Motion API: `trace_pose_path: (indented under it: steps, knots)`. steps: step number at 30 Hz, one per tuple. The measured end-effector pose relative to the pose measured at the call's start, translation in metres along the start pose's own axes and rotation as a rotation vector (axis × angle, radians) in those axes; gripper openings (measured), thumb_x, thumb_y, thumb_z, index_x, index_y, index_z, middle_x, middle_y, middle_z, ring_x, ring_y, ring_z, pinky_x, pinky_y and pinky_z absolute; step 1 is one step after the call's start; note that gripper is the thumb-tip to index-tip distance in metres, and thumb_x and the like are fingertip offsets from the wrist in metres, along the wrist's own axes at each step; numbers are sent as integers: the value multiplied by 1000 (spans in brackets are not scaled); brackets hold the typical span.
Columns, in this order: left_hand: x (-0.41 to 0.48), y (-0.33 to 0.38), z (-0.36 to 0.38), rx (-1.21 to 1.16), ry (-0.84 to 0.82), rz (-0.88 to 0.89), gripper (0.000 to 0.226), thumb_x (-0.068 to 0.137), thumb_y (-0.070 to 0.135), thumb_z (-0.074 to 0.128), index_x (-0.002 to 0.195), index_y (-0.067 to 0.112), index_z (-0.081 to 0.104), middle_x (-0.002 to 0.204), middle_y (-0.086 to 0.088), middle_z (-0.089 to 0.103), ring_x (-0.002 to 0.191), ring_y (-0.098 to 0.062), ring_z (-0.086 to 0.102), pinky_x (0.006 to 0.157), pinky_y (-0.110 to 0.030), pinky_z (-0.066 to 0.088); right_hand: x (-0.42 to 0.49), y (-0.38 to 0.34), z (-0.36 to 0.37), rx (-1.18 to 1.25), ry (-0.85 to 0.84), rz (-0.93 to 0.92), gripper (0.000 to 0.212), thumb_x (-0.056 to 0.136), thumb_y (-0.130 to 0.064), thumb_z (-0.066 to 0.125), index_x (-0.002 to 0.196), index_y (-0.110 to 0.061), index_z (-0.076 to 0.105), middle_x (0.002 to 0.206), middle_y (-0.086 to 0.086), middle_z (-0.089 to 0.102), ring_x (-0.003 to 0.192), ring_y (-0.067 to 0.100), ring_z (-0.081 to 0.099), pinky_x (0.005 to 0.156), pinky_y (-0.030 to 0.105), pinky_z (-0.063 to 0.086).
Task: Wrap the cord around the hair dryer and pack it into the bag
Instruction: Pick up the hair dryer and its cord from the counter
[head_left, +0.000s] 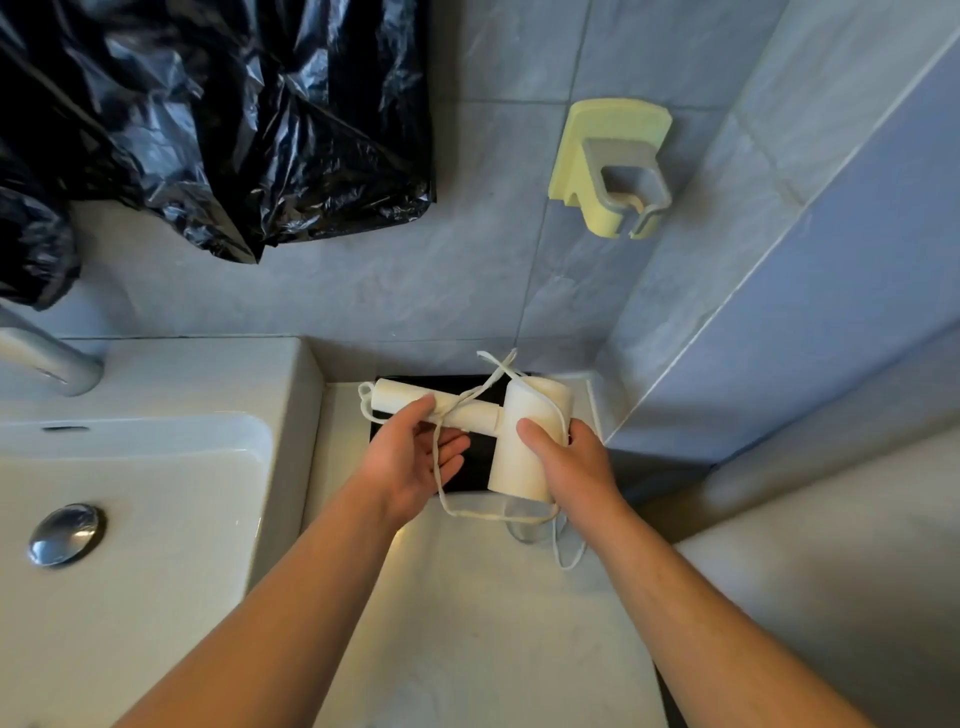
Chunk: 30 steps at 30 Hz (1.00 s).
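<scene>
A white hair dryer (519, 441) is held above the counter, its handle pointing left and its barrel on the right. My right hand (569, 467) grips the barrel. My left hand (415, 457) is under the handle, thumb on top of it, with the white cord (467, 512) running across its palm. The cord crosses over the handle, loops up behind the barrel and hangs in loose loops below the dryer. A flat black bag (478, 467) lies on the counter beneath the dryer, largely hidden by it and by my hands.
A white sink (130, 467) with a chrome drain plug (65, 532) and tap (47, 358) is at left. A crumpled black plastic sheet (208, 114) hangs on the tiled wall. A yellow-and-grey wall holder (613, 166) is mounted above the counter (467, 623).
</scene>
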<state>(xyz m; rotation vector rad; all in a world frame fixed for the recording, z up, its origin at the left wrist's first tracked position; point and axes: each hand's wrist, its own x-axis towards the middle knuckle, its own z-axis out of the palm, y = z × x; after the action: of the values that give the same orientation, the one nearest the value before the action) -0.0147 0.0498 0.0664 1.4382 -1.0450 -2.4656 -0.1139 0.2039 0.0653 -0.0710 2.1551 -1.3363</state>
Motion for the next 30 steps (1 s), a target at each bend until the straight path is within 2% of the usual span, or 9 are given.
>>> trace_pose_path:
  steps: [6, 10, 13, 15, 18, 21, 26, 28, 30]
  knots:
    - [-76, -8, -16, -88, -86, 147, 46, 94, 43, 50, 109, 2, 63, 90, -19, 71, 89, -34, 67, 93, -46, 49, -58, -1, -27, 102, -118, -54, 41, 83, -39, 66, 116, -20, 51, 102, 0, 61, 90, 18, 61, 64, 31, 50]
    - [-110, -5, -44, -239, -174, 183, 69, 88, 61, 44, 109, 0, 69, 103, -25, 70, 88, -38, 69, 73, -41, 59, -91, 0, -49, 116, -173, -129, 38, 83, -36, 67, 116, -20, 54, 104, 2, 64, 91, 18, 63, 62, 28, 50]
    - [-138, 1, -59, 30, -293, 137, 56, 80, 49, 59, 93, -3, 76, 99, -28, 68, 81, -35, 70, 66, -37, 61, -110, -1, -62, 79, -245, -186, 49, 70, -45, 66, 114, -24, 56, 104, 3, 65, 92, 19, 63, 65, 29, 51]
    - [-157, 6, -64, 349, -460, 75, 52, 69, 38, 76, 102, -3, 74, 102, -29, 66, 80, -32, 70, 66, -34, 60, -122, -2, -68, 39, -308, -231, 45, 68, -45, 65, 109, -28, 56, 104, 2, 65, 93, 20, 64, 67, 32, 54]
    - [-183, 7, -56, 807, -598, -23, 55, 73, 32, 72, 114, -4, 61, 102, -24, 67, 77, -30, 66, 65, -33, 56, -137, -6, -73, -20, -361, -292, 43, 68, -45, 65, 108, -32, 54, 104, 0, 63, 93, 19, 63, 68, 31, 55]
    - [-202, -2, -42, 1076, -477, 46, 45, 78, 37, 69, 104, 2, 58, 86, -16, 67, 70, -28, 64, 63, -33, 53, -149, -6, -78, -78, -355, -338, 42, 69, -47, 65, 107, -32, 56, 102, -1, 64, 92, 19, 64, 70, 33, 56]
    - [-225, -26, -40, 1119, -288, 246, 27, 86, 30, 67, 94, 4, 62, 77, -11, 67, 67, -25, 66, 65, -36, 54, -156, -5, -93, -194, -262, -454, 35, 89, -40, 59, 123, -31, 58, 108, -9, 65, 96, 10, 61, 73, 25, 48]
    - [-231, -34, -41, 1155, -200, 318, 24, 92, 25, 64, 96, 2, 63, 76, -11, 66, 66, -23, 65, 65, -35, 54, -158, -9, -99, -259, -136, -525, 14, 94, -34, 53, 96, -27, 65, 90, -5, 66, 81, 13, 59, 64, 25, 43]
    - [-237, -39, -43, 1169, -130, 375, 23, 91, 24, 65, 93, 1, 64, 69, -8, 65, 61, -20, 64, 59, -32, 52, -161, -12, -103, -245, -41, -577, 24, 97, -32, 49, 78, -25, 63, 77, -1, 66, 66, 16, 56, 59, 27, 42]
